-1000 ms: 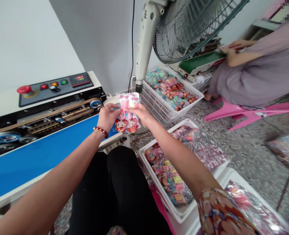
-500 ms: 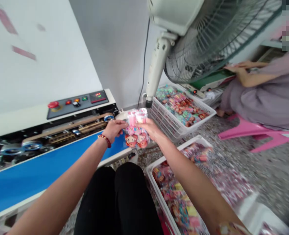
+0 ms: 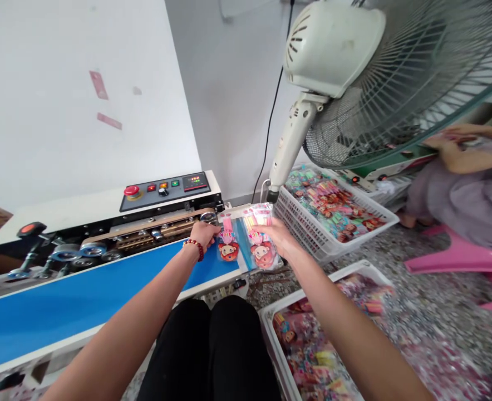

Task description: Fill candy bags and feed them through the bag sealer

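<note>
My left hand [image 3: 204, 235], with a red bead bracelet at the wrist, pinches the left edge of a clear plastic packet [image 3: 228, 248]. That packet carries a red-haired cartoon face and pink pieces, and it is at the right end of the blue conveyor belt [image 3: 116, 289]. Just right of it, my right hand [image 3: 278, 234] grips a similar packet [image 3: 262, 252] with pink and yellow pieces; I cannot tell whether several are stacked there. A gap separates the two packets. Above the belt, the sealing machine's rollers [image 3: 208, 217] sit close behind my left hand.
The machine's control panel [image 3: 165, 190] has a red stop button. A large fan [image 3: 333, 50] stands over a white basket [image 3: 329, 245] of packets. Another full basket [image 3: 269, 328] is by my right knee. At the right, a person sits near a pink stool [image 3: 442, 259].
The packets, held close together before, are now apart: the left one lies over the belt end, the right one is farther right. The camera view has shifted.
</note>
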`<state>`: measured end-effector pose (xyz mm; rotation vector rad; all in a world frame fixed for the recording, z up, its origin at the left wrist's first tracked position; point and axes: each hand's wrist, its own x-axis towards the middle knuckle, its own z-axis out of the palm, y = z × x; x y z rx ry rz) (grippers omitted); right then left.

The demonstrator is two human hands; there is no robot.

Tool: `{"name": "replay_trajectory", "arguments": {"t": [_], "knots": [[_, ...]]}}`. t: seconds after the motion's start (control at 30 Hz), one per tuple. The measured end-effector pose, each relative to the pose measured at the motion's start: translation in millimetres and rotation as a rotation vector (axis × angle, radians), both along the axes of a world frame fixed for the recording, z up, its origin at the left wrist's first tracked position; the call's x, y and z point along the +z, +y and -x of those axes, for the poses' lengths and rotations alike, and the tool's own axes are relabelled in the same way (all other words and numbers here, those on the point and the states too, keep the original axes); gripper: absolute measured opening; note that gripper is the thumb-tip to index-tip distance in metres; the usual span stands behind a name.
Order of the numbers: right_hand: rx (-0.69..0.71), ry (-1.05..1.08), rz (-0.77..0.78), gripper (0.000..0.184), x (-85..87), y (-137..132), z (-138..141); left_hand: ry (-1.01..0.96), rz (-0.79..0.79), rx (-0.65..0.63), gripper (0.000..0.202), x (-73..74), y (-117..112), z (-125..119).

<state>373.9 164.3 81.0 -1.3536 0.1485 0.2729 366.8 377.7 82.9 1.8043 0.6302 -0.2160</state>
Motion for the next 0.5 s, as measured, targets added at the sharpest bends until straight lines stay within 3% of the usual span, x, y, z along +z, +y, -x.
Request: {"name": "replay_trajectory", "arguments": {"t": [0.17,0.27,0.33,0.43,0.5], "knots": [[0.068,0.042,-0.031,0.036,3.5,16,2,-0.014,-0.090,0.032,0.025,0.5,21,7],[0.082,0.064,-0.038,0.037,1.8,28,1,-0.012,-0.188,0.008,0.019,4.4,42,26],[0.092,0.071,-0.041,0.036,-0.5,33,0,-0.060,-0.384,0.011,0.020,7.9,55,47],[0.115,0.077,-0.050,0.036,-3.6,36,-2,-0.257,-0.786,0.102,0.041,11.4,57,79],[0.123,0.074,-0.048,0.037,-4.5,37,-2,-0.361,-0.826,0.046,0.037,10.6,43,88]]}}
